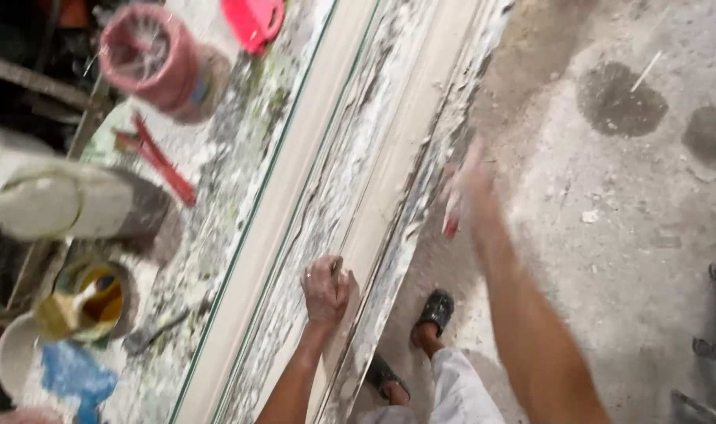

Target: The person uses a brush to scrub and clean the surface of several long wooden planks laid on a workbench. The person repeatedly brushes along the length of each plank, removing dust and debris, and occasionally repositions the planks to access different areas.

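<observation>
My left hand (pixel 325 289) rests closed on a long cream plaster moulding strip (pixel 389 165) that runs along the workbench edge; I cannot tell if anything is in its fist. My right hand (pixel 465 188) is blurred in motion beside the bench edge and grips a small tool with a red handle (pixel 451 224). The plaster-splattered workbench (pixel 217 235) carries the strip lengthwise. My feet in dark sandals (pixel 435 312) stand on the floor below.
A pink bucket (pixel 150 59), a red scoop (pixel 252 22), a red-handled tool (pixel 158 161), a white-coated container (pixel 60 200), a tin with yellow liquid (pixel 95 302) and a blue rag (pixel 75 375) lie at the left. Stained concrete floor (pixel 609 196) is at the right.
</observation>
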